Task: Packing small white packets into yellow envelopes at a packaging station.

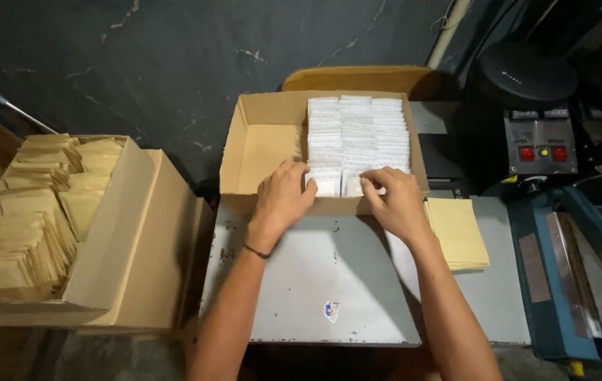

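Note:
An open cardboard box (258, 152) stands at the far edge of a grey metal table (315, 275). Its right part is packed with rows of small white packets (357, 130); its left part is bare. My left hand (283, 197) reaches over the box's near wall and its fingers rest on the nearest white packets. My right hand (392, 197) does the same just to the right, fingertips pinching at the front row of packets. Whether either hand has lifted a packet is hidden by the fingers.
A stack of tan envelopes (459, 233) lies on the table to the right. A larger cardboard box (110, 233) full of tan envelopes sits at left. A blue heat sealer (562, 282) and a grey control unit (540, 144) stand at right.

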